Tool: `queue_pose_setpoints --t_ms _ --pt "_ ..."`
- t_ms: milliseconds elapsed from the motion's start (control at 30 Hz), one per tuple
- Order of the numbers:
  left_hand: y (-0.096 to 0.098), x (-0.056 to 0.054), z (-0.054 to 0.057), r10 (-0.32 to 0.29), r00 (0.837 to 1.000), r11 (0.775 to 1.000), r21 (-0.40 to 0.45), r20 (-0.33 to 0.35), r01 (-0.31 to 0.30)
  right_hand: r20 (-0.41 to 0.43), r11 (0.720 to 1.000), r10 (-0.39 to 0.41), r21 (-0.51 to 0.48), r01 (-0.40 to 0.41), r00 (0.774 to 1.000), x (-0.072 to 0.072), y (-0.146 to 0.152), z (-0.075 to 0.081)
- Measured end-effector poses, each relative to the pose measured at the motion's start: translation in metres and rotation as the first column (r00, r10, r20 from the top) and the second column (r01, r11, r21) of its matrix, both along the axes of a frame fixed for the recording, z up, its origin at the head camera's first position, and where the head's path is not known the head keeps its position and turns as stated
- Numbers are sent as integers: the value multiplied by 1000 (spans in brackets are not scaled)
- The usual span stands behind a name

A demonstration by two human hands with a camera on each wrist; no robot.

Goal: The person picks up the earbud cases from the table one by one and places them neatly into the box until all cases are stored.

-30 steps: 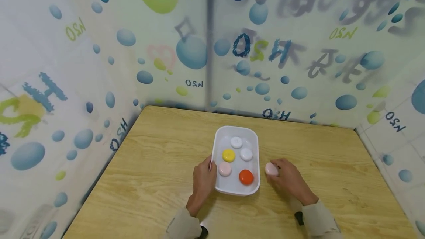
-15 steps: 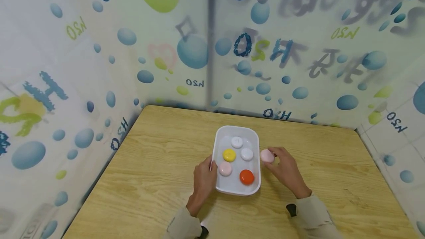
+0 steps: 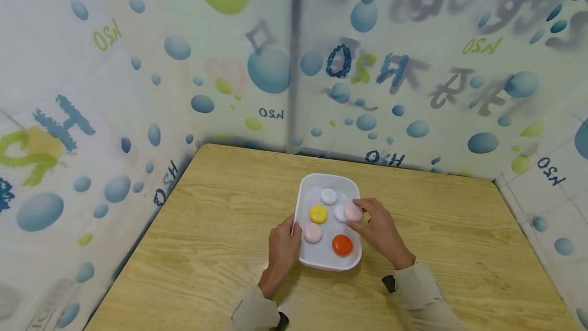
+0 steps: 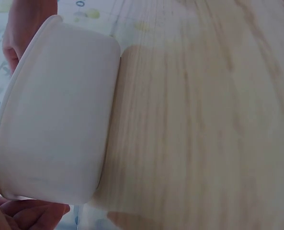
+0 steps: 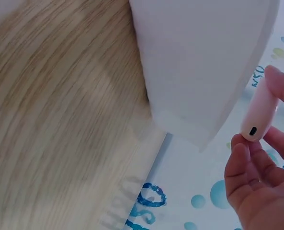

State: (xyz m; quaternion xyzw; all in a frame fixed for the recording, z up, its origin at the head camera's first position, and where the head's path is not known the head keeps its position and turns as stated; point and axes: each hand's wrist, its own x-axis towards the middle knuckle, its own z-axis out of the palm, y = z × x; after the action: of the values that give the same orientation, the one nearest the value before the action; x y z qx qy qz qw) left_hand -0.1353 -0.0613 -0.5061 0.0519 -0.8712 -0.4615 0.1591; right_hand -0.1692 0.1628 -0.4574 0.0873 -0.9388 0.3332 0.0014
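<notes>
My right hand pinches a smooth round pink case between thumb and fingers. It is over the right rim of a white plastic bin, overlapping a white round case in the head view. In the right wrist view a small dark port slot shows in the edge of the held pink case. My left hand grips the bin's left rim, thumb on top. Inside lie another white case, a yellow one, a second pink one and a red one, spaced apart.
The bin stands on a wooden table that ends at walls covered with a bubble-patterned sheet behind and at the sides. In the left wrist view the bin's tall outer wall fills the left part.
My right hand has lifted the pink case from right of the bin and carried it up and left over the rim. The left hand has kept its grip on the bin.
</notes>
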Motion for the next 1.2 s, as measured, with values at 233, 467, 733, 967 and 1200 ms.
queue_pose_setpoints --t_ms 233,467,733,967,1200 --pt "-1 0 -2 -4 1000 1000 7 3 4 33 999 31 15 -31 999 -3 -17 0" --pt "-1 0 -3 -6 1000 1000 14 -2 6 64 997 62 45 -65 996 -4 -28 0" --pt "-1 -1 -3 3 1000 1000 -2 9 -3 79 994 79 66 -84 994 -5 -35 -5" --pt "-1 -1 -2 5 1000 1000 -4 8 -5 81 991 95 82 -102 992 -5 -39 -8" --pt "-1 0 -1 6 1000 1000 -11 1 -6 55 989 113 95 -118 992 -5 -40 -11"
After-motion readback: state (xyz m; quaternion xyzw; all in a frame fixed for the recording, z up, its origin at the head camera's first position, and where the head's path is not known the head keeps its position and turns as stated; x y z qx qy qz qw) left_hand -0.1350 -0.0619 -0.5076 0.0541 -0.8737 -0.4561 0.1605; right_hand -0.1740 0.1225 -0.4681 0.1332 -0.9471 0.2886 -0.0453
